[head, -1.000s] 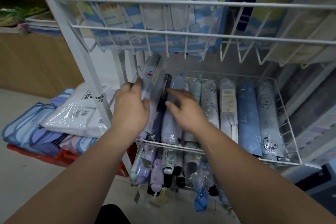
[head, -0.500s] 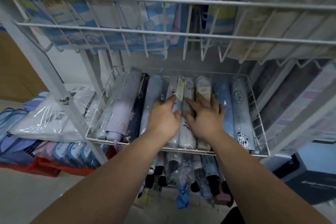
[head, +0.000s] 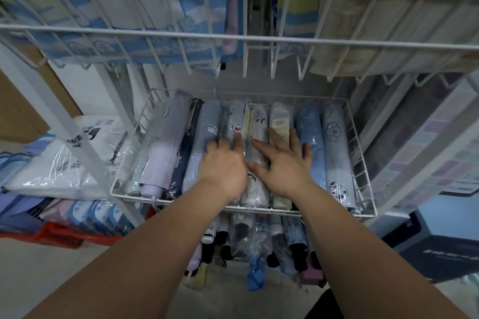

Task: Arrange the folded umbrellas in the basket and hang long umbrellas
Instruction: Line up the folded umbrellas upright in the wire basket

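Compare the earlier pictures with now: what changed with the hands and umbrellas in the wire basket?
Both hands moved right along the row, from the left-end umbrellas to the middle. The left hand rests on the tagged grey umbrella, the right hand spread on the flower-print umbrella and cream umbrella. Neither grips anything. The row stays side by side in the basket.

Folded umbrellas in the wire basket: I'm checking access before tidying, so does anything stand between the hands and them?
Nothing visible does. The left hand and right hand lie directly on the folded umbrellas in the middle of the basket. The upper wire rack hangs higher up and touches neither hand.
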